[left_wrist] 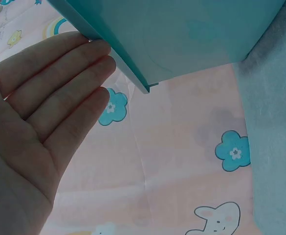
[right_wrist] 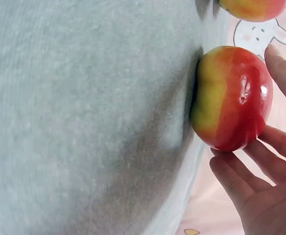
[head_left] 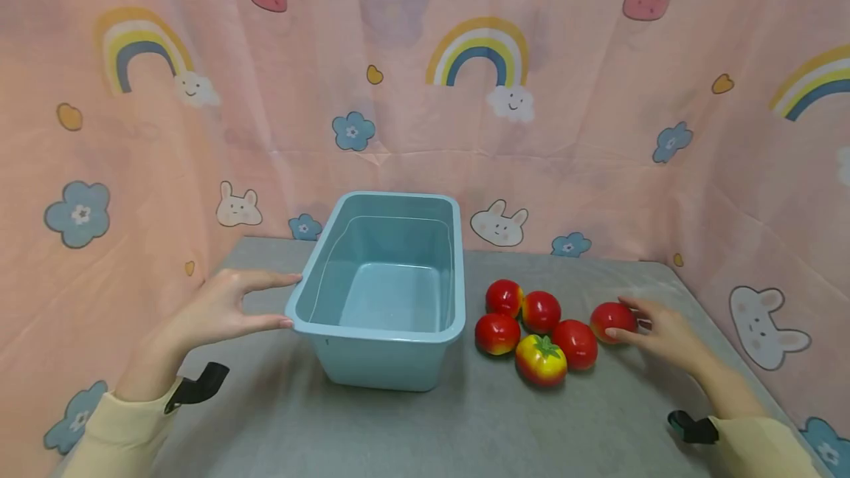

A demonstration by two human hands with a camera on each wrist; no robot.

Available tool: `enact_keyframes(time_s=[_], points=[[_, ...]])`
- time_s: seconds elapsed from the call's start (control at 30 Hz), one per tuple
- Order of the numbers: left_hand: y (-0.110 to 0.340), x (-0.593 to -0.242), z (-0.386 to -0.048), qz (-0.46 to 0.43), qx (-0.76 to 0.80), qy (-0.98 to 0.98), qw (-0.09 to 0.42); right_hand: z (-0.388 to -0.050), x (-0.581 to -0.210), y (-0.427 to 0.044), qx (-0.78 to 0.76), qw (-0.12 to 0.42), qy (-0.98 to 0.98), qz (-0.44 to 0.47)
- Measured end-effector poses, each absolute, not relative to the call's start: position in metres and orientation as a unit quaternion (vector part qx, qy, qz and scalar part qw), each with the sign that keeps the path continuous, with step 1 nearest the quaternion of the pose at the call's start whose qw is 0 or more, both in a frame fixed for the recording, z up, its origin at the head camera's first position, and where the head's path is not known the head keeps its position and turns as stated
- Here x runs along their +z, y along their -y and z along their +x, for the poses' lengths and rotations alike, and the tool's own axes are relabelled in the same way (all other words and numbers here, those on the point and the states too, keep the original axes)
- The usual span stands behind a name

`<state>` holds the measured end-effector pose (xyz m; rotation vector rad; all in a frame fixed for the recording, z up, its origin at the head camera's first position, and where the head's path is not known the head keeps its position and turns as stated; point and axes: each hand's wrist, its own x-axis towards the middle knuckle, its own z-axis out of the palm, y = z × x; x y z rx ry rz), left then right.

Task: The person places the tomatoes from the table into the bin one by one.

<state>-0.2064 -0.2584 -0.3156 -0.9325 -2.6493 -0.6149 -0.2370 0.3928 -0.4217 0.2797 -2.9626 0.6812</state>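
Note:
My left hand (head_left: 219, 312) is at the left rim of a pale blue tub (head_left: 375, 360), its thumb and fingertips touching the rim. In the left wrist view the fingers of that hand (left_wrist: 55, 98) lie long and straight against the tub (left_wrist: 191, 39). On the right, a glossy red fruit (head_left: 607, 321) rests on the table between the thumb and fingers of my right hand (head_left: 671, 338). The right wrist view shows this fruit (right_wrist: 233, 98) with a yellow side, fingers of the right hand (right_wrist: 260, 181) bent against its lower edge and the thumb beside it.
Several more red fruits (head_left: 498, 333) sit grouped between the tub and the right hand, one yellow-topped with a green leaf (head_left: 541, 360). They stand on a grey table (head_left: 505, 434). A pink patterned curtain (head_left: 571, 153) hangs behind and at both sides.

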Motion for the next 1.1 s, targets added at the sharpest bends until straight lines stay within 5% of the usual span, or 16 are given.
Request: enact_keyframes(time_s=[1.1], points=[[0.257, -0.313, -0.205, -0.305, -0.223, 0.918, 0.122, -0.245, -0.434, -0.397, 0.246, 0.007, 0.968, 0.047]])
